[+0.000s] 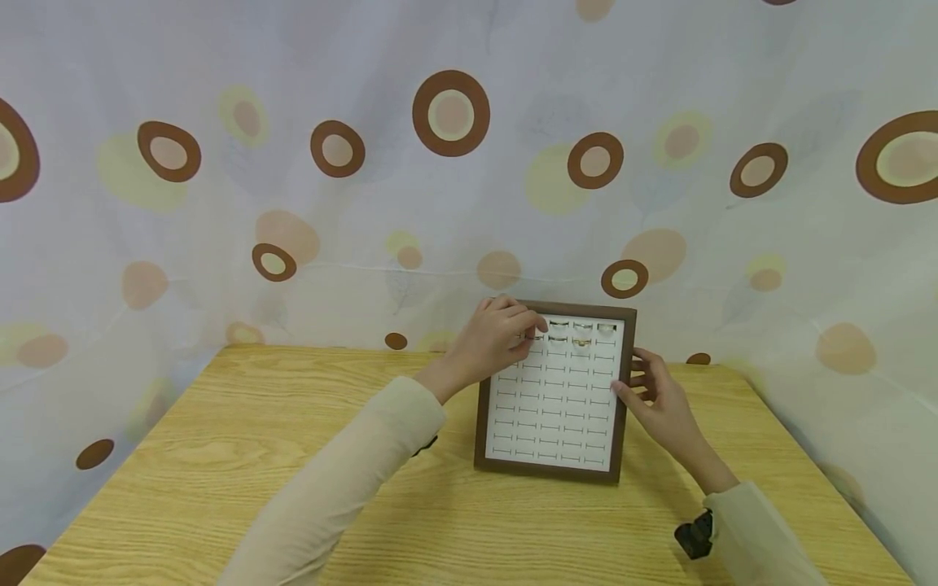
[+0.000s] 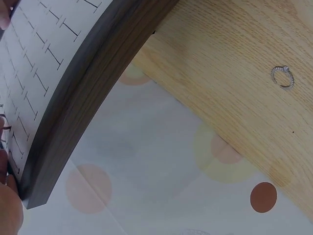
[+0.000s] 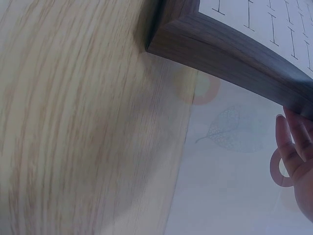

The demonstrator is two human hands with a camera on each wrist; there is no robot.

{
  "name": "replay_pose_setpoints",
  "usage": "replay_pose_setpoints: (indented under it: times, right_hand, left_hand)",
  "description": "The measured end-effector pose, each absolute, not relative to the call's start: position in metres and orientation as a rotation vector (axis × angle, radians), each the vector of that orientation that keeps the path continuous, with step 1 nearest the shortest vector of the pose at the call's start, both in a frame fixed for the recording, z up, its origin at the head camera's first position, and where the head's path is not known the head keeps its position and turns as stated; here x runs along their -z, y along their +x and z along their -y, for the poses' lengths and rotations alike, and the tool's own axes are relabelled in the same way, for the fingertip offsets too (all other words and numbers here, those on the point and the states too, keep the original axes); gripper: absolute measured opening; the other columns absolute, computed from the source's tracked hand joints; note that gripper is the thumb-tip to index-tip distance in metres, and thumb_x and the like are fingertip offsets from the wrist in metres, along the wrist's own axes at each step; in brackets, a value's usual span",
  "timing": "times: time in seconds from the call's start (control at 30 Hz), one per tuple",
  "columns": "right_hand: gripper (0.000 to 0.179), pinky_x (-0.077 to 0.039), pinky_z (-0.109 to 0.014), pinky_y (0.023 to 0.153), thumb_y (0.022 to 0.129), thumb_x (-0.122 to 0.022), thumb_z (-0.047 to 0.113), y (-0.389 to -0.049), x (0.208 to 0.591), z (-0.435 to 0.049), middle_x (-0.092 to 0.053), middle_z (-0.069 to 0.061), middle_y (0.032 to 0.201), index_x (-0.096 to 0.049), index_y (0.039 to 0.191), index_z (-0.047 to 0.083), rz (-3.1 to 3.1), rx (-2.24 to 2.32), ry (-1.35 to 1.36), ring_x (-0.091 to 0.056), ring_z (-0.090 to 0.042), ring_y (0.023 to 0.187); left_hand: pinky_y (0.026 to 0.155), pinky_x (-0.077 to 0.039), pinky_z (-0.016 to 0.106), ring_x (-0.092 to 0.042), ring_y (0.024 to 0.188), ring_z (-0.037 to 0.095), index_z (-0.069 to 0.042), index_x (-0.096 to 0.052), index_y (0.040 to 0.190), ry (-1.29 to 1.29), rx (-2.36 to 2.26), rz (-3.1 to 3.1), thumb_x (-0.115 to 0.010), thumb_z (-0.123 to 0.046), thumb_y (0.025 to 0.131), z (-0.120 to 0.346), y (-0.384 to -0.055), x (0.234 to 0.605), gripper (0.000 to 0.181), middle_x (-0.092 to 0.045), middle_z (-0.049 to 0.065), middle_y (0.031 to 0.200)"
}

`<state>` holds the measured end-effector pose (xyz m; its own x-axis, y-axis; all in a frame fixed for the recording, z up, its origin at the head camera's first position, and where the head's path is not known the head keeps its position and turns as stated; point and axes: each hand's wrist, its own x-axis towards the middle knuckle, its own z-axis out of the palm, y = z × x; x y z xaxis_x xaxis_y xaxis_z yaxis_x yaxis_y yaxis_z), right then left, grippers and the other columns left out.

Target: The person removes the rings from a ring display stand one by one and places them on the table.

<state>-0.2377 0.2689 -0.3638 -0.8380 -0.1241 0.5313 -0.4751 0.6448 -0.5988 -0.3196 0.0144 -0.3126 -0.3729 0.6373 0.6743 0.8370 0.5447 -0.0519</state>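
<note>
Display frame (image 1: 579, 311) stands tilted back on the wood surface (image 1: 293, 407), right of centre, its slotted panel (image 1: 550, 391) facing the person; the slant probably leaves the rows easy to see and reach. What props it behind is hidden. Right hand (image 1: 663, 407) holds the frame's right edge, thumb in front, fingers at the side and back: a narrow grip, likely there to brace the frame against pushes on its face. Left hand (image 1: 498, 330) reaches across the upper left corner, fingers bent at the top rows; cannot tell whether this grip pinches anything. Right of those fingers, silver-looking rings (image 1: 558, 325) sit in the top 2 rows, with 1 gold-toned ring (image 1: 581, 343) in the 2nd; slots presumably hold each band upright. Left wrist view: 1 loose ring (image 2: 285, 69) with a stone lies on the surface, apart from the frame.
</note>
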Motion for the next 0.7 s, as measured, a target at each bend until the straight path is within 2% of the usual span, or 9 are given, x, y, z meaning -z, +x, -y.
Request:
replay_pose_setpoints:
  times: [0.47,0.7]
  right_hand:
    - [0.052,-0.044,-0.015,0.068,0.086,-0.057,0.002,-0.2375,0.3631,-0.2684,-0.054,-0.022,0.111,-0.033,0.131,-0.008,2.418,-1.051,0.471,-0.051,0.006,0.087]
    - [0.053,-0.044,-0.015,0.068,0.086,-0.058,0.002,-0.2377,0.3633,-0.2686,-0.054,-0.022,0.111,-0.033,0.132,-0.008,2.422,-1.047,0.466,-0.050,0.006,0.087]
  left_hand:
    - [0.076,-0.035,0.028,-0.050,0.088,0.011,-0.020,-0.065,0.094,-1.237,0.438,2.132,-0.064,-0.009,0.079,-0.0108,-0.3214,0.3105,0.018,-0.065,-0.012,0.083]
    - [0.079,-0.037,0.029,-0.050,0.089,0.011,-0.019,-0.065,0.095,-1.262,0.458,2.134,-0.063,-0.009,0.080,-0.0097,-0.3209,0.3076,0.018,-0.065,-0.011,0.084]
